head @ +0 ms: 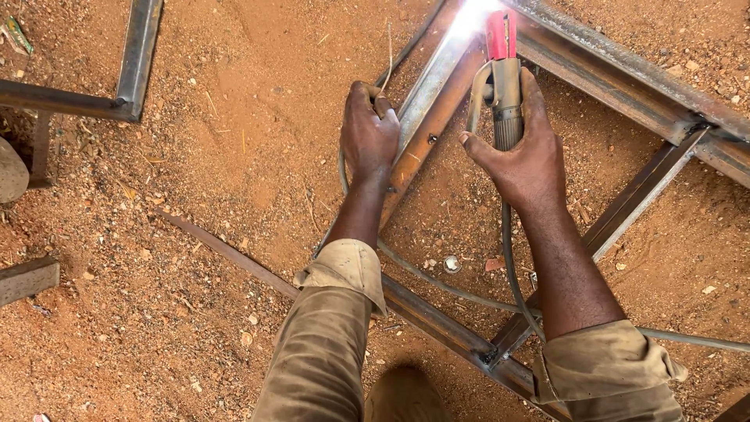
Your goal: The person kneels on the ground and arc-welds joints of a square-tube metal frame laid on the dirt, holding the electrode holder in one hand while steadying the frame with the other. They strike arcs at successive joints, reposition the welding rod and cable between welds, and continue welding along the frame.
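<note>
Two hands | right hand [522,152] grips red-tipped electrode holder [504,78] | left hand [369,137] seemingly steadies rusty steel frame [422,125]
</note>
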